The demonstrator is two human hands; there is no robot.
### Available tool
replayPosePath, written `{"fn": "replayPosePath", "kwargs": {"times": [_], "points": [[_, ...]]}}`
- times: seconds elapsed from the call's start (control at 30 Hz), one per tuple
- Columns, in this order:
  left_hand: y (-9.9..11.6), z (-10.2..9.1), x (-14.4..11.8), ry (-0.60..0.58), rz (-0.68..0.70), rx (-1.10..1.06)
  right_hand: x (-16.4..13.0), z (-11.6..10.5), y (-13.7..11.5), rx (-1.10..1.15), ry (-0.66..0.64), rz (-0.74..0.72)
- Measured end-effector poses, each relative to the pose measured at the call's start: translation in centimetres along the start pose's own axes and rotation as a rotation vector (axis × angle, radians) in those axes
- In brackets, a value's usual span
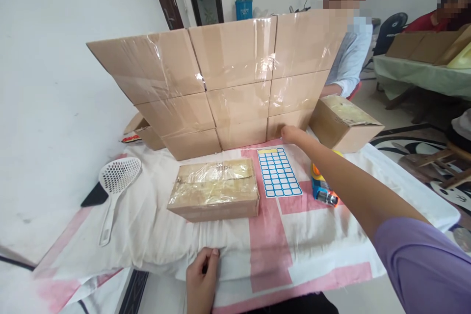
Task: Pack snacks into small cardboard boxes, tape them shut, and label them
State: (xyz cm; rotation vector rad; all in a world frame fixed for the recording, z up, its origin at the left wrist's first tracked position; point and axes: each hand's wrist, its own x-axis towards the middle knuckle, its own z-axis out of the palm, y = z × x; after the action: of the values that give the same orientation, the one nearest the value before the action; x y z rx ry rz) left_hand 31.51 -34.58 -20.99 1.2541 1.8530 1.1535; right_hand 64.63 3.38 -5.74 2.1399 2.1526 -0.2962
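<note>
Right hand [292,133] stretched far forward, fingers curled together, touching the bottom right box of the stacked carton wall [235,83]; nothing visibly clamped in it. Left hand [201,274] down at the near edge of the table, fingers closed, pinching the pink-and-white cloth [272,235].

Everything else placed from the taped parcel [215,195], lying flat in the middle of the cloth, free of both hands. Just right of the parcel, a sheet of blue-bordered labels [277,172], flat, close but not touching. Further right, past the labels and partly under the reaching forearm, an orange-and-blue tape dispenser [321,189]. Behind the parcel, the carton wall, three rows high, glossy tape on the faces. Right and behind, beyond the right hand, a single brown box [344,125] set at an angle. Left of the parcel, well apart, a white slotted ladle [117,184], head pointing away, handle toward the near edge. Behind the wall's right end, a seated person in a light blue shirt [351,54].
</note>
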Motion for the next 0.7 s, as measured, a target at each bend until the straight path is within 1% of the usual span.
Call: {"fn": "replayPosePath", "kwargs": {"times": [0.13, 0.27, 0.37, 0.43, 0.6, 0.7], "points": [[-0.2, 0.0, 0.0, 0.001, -0.002, 0.008, 0.4, 0.1, -0.7, 0.021, 0.024, 0.011], [0.1, 0.0, 0.0, -0.01, -0.006, 0.021, 0.6, 0.4, -1.1, 0.059, 0.053, -0.038], [0.0, 0.0, 0.0, 0.004, -0.002, 0.034, 0.5, 0.4, -1.2, 0.093, 0.059, -0.072], [-0.2, 0.0, 0.1, 0.017, -0.002, 0.036, 0.4, 0.4, -1.2, 0.122, 0.042, -0.086], [-0.4, -0.2, 0.1, -0.011, -0.005, 0.047, 0.3, 0.4, -1.5, 0.197, -0.046, -0.133], [-0.4, -0.2, 0.1, -0.006, -0.009, 0.042, 0.2, 0.3, -1.8, 0.189, -0.049, -0.126]]}}
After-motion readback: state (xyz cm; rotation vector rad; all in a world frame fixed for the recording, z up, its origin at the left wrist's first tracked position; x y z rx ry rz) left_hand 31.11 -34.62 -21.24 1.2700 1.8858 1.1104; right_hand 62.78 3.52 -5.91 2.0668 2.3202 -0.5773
